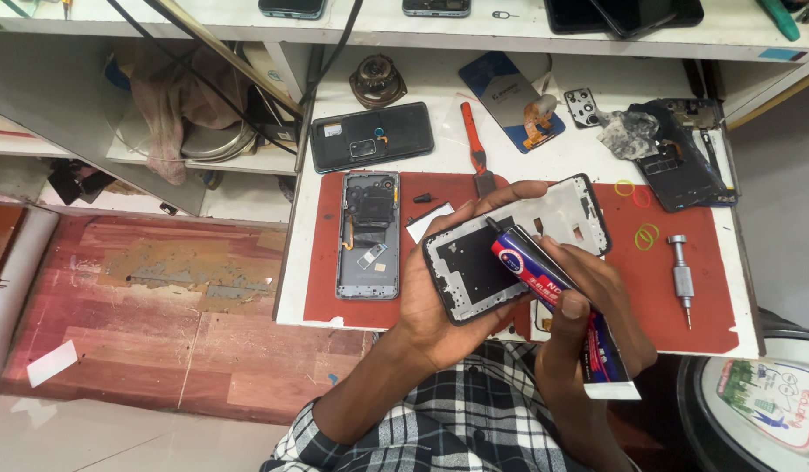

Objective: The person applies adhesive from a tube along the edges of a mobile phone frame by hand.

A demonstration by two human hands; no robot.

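Two hands meet over the front edge of the white counter point(352, 310), above a red rubber work mat point(702, 253). The left hand point(439, 297) cradles a black-rimmed phone frame with a pale grey inner plate point(509, 245), fingers curled over its far long edge and thumb side beneath, so its grip is clenched on the frame. The right hand point(597, 306) grasps a blue and red glue tube with a black nozzle point(544, 280), pinched between thumb and fingers near the tube's middle.

The frame's long axis runs from lower left to upper right, tilted toward the camera. The tube lies across it, its flat crimped end pointing back toward the person's body and its nozzle pointing up and left. The nozzle tip sits at or just over the frame's near long edge; whether it touches cannot be told. So the frame lies directly ahead of the nozzle, to the upper left of the right hand.

On the mat to the left lies a grey opened phone body point(368, 234), and farther back a black phone back cover point(372, 136). An orange-handled tool point(476, 156) rests beyond the hands, a small silver screwdriver point(682, 278) lies to the right, and yellow and red rubber bands point(641, 214) are scattered nearby.
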